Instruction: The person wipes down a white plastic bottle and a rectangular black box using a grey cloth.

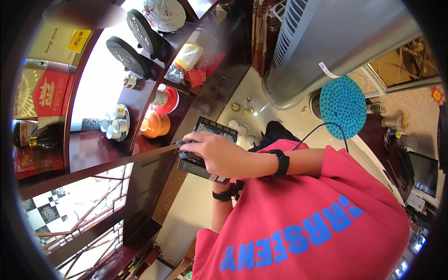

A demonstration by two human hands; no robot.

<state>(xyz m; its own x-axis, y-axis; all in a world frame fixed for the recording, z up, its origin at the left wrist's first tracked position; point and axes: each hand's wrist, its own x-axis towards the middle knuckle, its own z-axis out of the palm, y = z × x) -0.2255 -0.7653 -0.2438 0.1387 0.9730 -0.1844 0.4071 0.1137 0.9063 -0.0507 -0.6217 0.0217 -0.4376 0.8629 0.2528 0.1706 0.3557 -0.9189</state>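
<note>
My right hand [222, 154] holds a crumpled dark grey cloth [188, 151] in its fingers, against the top face of a dark printed cardboard box [218, 129]. The box is tilted and bears writing and a pale pattern. My left hand [224, 182] is under the box's near edge and supports it; its fingers are hidden behind the box. Both wrists wear black straps. At the left, the box is beside the edge of a dark wooden display shelf.
The shelf holds white cups on a round tray [121, 136], an orange pot [154, 124], black discs on stands [129, 57] and gift boxes [52, 92]. A grey floor-standing appliance [315, 45] rises at the upper right, near a blue textured round seat [343, 106]. Small items lie on the floor.
</note>
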